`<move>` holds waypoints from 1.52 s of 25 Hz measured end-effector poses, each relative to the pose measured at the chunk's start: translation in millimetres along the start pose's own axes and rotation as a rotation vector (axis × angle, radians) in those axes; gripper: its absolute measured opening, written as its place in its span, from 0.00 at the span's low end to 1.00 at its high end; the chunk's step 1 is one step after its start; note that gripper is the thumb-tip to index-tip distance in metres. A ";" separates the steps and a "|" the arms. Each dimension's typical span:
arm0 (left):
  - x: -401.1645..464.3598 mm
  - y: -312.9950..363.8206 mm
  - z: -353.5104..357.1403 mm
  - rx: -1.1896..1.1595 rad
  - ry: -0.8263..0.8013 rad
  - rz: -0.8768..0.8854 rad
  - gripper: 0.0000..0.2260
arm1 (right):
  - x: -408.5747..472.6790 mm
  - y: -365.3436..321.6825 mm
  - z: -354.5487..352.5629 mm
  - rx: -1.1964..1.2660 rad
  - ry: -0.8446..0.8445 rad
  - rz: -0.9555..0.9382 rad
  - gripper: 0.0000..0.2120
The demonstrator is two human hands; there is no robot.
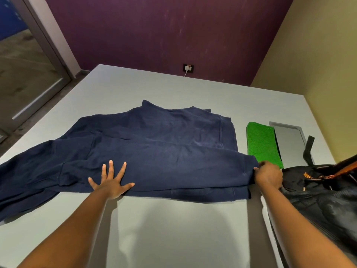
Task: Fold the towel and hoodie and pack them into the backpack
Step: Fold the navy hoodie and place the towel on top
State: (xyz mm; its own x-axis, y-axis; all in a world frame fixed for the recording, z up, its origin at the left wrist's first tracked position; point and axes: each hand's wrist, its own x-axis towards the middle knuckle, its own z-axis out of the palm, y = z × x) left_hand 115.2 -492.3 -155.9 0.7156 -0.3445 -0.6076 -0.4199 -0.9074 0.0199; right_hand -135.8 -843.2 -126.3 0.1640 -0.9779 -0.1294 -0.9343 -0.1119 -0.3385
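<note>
A navy hoodie [154, 147] lies spread across the grey table [173, 229], with one sleeve folded over its body toward the right and the other trailing off to the left. My left hand [111, 182] presses flat on the hoodie's near edge, fingers spread. My right hand [268, 176] pinches the cuff end of the folded sleeve at the hoodie's right edge. A green towel [262, 146], folded into a narrow rectangle, lies just right of the hoodie. The black backpack [324, 194] with orange trim sits at the table's right side, behind my right forearm.
A grey rectangular panel [289, 144] is set in the table right of the towel. A backpack strap [309, 149] lies over it. A wall socket with a white plug [188, 68] sits on the purple wall beyond the table. A glass door stands at the left.
</note>
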 end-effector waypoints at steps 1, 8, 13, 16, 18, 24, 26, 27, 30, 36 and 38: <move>-2.4 6.9 -0.9 0.011 0.039 0.038 0.35 | -7.8 -3.8 5.9 -0.015 0.056 -0.145 0.16; -13.2 51.5 7.3 0.038 -0.106 0.173 0.39 | -47.2 -36.2 37.2 0.116 -0.025 -0.452 0.34; -15.8 44.0 3.1 0.062 -0.140 0.164 0.37 | -24.5 -15.4 24.2 0.333 -0.211 0.363 0.30; -16.5 44.7 2.0 0.070 -0.145 0.168 0.38 | -15.3 -13.0 24.1 0.434 -0.344 0.311 0.30; -15.5 44.0 1.7 0.080 -0.145 0.172 0.38 | -12.3 -14.0 25.2 0.561 -0.389 0.335 0.27; -15.1 44.3 -0.1 0.079 -0.154 0.174 0.38 | -10.9 -19.1 15.7 0.892 -0.600 0.360 0.20; -15.0 43.6 -1.3 0.082 -0.153 0.175 0.38 | -10.1 -22.8 9.6 0.863 -0.693 0.350 0.16; -14.8 43.9 -1.5 0.083 -0.154 0.176 0.39 | -8.8 -23.1 9.9 0.821 -0.697 0.336 0.16; -17.1 44.5 -1.6 0.093 -0.151 0.177 0.39 | -5.6 -18.2 11.7 0.735 -0.619 0.307 0.25; -28.6 48.4 4.3 0.130 -0.208 0.204 0.41 | -5.8 -1.4 -0.4 0.154 -0.302 0.170 0.32; -32.5 52.4 7.8 0.150 -0.250 0.199 0.43 | -16.4 -8.3 4.1 0.105 -0.171 0.147 0.31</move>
State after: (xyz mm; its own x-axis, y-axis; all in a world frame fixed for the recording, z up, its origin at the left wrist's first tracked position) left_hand 65.6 -526.7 -141.3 0.4609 -0.4244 -0.7794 -0.6278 -0.7767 0.0516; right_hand -129.5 -825.6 -125.2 0.0881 -0.9371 -0.3378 -0.9155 0.0575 -0.3983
